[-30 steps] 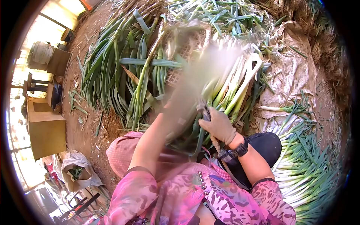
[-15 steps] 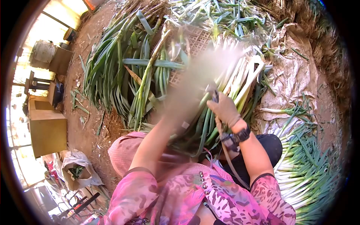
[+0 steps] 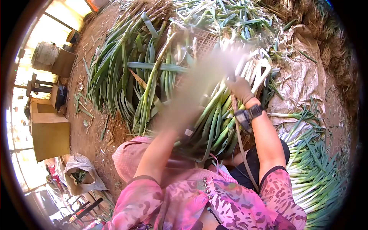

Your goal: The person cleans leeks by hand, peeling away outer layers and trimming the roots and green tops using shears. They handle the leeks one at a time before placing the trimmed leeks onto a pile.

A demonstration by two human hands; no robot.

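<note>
My left hand (image 3: 186, 109) is smeared by motion over the leek leaves, so its fingers cannot be made out. A pale blurred streak stretches from it toward the white stalks. In a tan glove, my right hand (image 3: 241, 90) is wrapped round a nozzle-like handle (image 3: 231, 76), with a tan hose (image 3: 240, 143) hanging below it toward my lap. Both hands are over a bunch of leeks (image 3: 216, 119), white ends pointing away and green leaves toward me. A black watch (image 3: 255, 111) is on my right wrist.
Long leeks (image 3: 111, 73) lie heaped at left, beside a plastic crate (image 3: 203, 41). Cleaned leeks (image 3: 310, 180) are stacked at lower right, below a crumpled sheet (image 3: 297, 73). Cut leaves (image 3: 237, 17) lie behind. A wooden box (image 3: 50, 134) and a sack (image 3: 82, 174) stand at left.
My right hand has moved forward and slightly right with the handle and hose. The left hand stays blurred in about the same area.
</note>
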